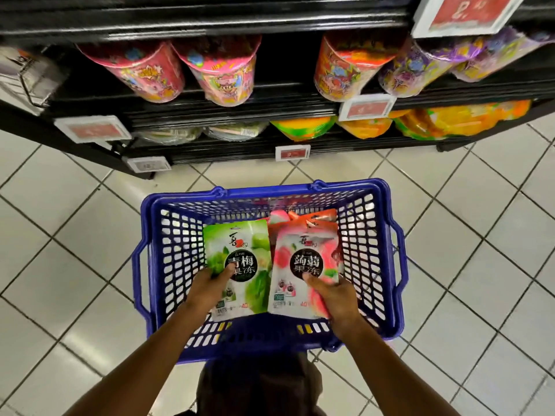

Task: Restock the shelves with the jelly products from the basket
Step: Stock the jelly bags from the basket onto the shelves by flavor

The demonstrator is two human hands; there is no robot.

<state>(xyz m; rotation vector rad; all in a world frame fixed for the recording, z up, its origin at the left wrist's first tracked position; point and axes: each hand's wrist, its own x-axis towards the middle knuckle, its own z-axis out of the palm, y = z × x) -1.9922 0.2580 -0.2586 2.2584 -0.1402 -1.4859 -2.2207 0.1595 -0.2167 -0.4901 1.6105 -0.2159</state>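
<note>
Underfoot, a pale tiled floor (pixel 75 265) with dark grout lines fills most of the view. Across the top runs a black shelf unit (pixel 210 22) with several tiers. Below it, standing on the tiles, is a blue plastic basket (pixel 387 235) with latticed walls and both handles folded down along its rim.

On the middle tier lie 2 pink printed tubs (pixel 144 73), then a gap, then an orange tub (pixel 339 70) and purple-wrapped packs (pixel 414 70). The lowest tier holds orange-and-green bags (pixel 303 127) at the right and pale packs at the left, too dim to read.

Over the basket, 2 jelly pouches are held side by side, faces up and edges touching: a green pouch (pixel 243 244) and a pink pouch (pixel 312 244). More pink and orange pouches (pixel 315 217) lie in the basket behind them.

The left hand (pixel 207 288) grips the green pouch near its lower edge, thumb on the front. The right hand (pixel 336 295) grips the pink pouch the same way. The hands are apart, each clamped on its own pouch.

Red-and-white price tags (pixel 292 152) hang on the shelf edges.
</note>
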